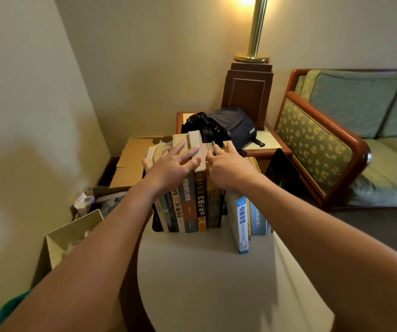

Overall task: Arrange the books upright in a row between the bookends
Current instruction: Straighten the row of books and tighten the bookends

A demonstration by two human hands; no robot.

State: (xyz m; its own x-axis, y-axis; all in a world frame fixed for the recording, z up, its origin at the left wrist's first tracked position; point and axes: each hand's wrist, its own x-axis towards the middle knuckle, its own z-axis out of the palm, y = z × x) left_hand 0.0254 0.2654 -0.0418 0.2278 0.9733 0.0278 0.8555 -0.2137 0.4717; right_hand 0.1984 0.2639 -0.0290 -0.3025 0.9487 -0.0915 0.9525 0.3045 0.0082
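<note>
The books (189, 207) stand upright in a row on the bench (216, 279), with a gap setting a few apart at the right. The left grip (171, 167) lies spread on their top edges. The right grip (228, 168) rests beside it, fingers straight on the tops.

I'm viewing a lamplit corner past the round table (216, 271).
A dark backpack (233, 127) is sitting on the side table (268, 141) beside a brass lamp (256, 32); a green sofa (360, 104) is standing right, a cardboard box (130, 161) left.

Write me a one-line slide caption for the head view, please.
Left hand and right hand rest on the tops of upright paperback books in a row on a pale round table.
</note>
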